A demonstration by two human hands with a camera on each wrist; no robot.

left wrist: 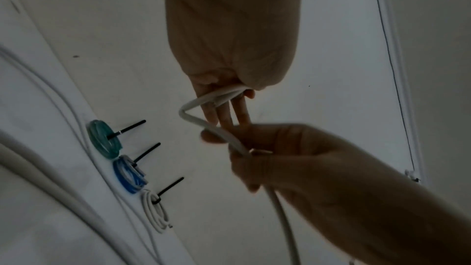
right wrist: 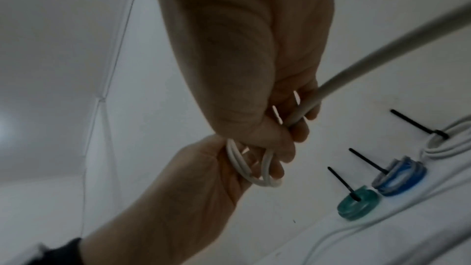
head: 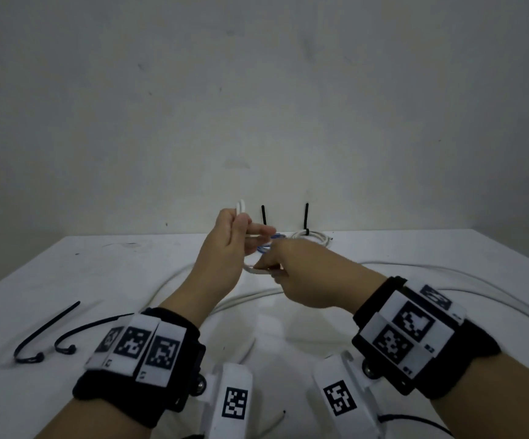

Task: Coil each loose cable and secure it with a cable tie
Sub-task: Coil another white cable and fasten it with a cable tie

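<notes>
My left hand [head: 236, 239] is raised over the table and pinches small loops of a white cable [head: 241, 206] between thumb and fingers; the loops [left wrist: 224, 94] cross its palm side. Just right of it, my right hand [head: 275, 269] grips the same cable [head: 254, 269] and bends it toward the left hand. In the right wrist view the cable [right wrist: 339, 76] runs through the right hand's curled fingers [right wrist: 300, 130] into the loops [right wrist: 241, 165] in the left hand [right wrist: 203, 174]. The cable's loose length [head: 415, 269] trails across the table. Two black cable ties [head: 31, 343] lie at the left.
Three tied coils stand along the table's back edge: a teal one [left wrist: 103, 141], a blue one [left wrist: 128, 175] and a white one [head: 312, 237], each with a black tie tail sticking up. The white table [head: 114, 274] meets a bare wall behind.
</notes>
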